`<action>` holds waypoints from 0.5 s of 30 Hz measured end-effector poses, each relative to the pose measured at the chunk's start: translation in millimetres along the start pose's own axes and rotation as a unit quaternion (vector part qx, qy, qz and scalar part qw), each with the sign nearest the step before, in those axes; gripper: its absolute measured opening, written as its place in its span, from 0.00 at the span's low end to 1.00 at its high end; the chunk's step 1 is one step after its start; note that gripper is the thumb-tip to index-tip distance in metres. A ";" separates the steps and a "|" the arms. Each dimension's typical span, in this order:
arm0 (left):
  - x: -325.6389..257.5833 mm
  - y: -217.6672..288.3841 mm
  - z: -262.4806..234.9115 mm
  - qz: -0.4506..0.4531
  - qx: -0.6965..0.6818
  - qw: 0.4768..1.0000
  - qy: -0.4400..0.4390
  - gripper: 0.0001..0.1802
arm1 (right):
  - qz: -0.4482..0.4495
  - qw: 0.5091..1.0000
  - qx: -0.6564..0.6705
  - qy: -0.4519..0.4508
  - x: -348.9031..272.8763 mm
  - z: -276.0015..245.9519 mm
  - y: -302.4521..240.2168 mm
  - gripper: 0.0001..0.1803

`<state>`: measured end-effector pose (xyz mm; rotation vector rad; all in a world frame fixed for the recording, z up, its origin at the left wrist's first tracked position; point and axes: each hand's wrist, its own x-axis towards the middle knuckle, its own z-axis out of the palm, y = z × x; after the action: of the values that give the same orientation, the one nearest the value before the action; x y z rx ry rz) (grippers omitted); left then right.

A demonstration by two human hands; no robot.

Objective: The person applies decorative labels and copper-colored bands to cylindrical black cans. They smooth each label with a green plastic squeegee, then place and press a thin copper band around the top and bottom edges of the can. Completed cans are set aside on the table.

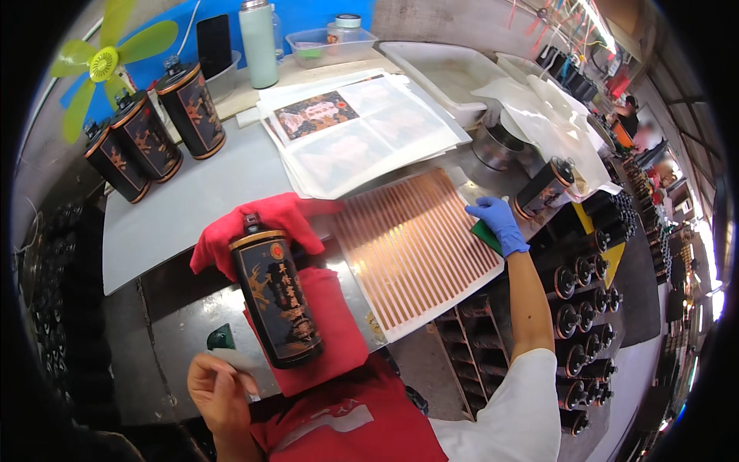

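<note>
A black bottle [275, 296] with gold and red decoration lies tilted on red cloth [339, 323] in front of me. My left hand [222, 393], bare, pinches a pale thin flat piece [240, 359] just left of the bottle's base. Under that piece, a dark green glossy piece [221, 336] lies on the metal tabletop. My right hand [499, 222] wears a blue glove and is at the right edge of a sheet with copper stripes [419, 250]. A green flat piece [486, 236] sits beneath its palm, apparently gripped; the fingertips reach over the sheet's edge.
Printed sheets [339, 142] are stacked behind the striped sheet. Several similar bottles [146, 137] stand at the back left beside a green fan [103, 65]; another bottle [543, 189] is at the right. A white basin [443, 73] sits behind. Racked bottles [573, 331] fill the right side.
</note>
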<state>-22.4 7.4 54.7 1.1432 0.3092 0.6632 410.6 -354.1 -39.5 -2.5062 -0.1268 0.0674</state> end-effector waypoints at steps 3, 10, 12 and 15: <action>-1.6 -8.3 -18.2 -0.015 0.008 0.997 0.075 0.04 | 0.034 0.995 0.030 -0.090 19.3 5.5 -1.6 0.23; -7.5 -35.5 -24.9 -0.082 0.003 0.992 0.091 0.03 | 0.048 0.981 0.157 -0.108 42.0 10.9 37.6 0.14; -7.1 -38.6 -26.6 -0.085 0.004 0.993 0.076 0.03 | 0.064 0.971 0.207 -0.097 38.0 10.9 39.1 0.12; -5.9 -34.6 -30.4 -0.082 0.006 0.994 0.068 0.01 | 0.014 0.973 0.224 -0.055 29.0 8.0 21.3 0.11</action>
<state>-32.2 17.3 10.4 1.0728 0.5171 0.5952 440.4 -363.4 -59.1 -2.0526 -0.1082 0.2226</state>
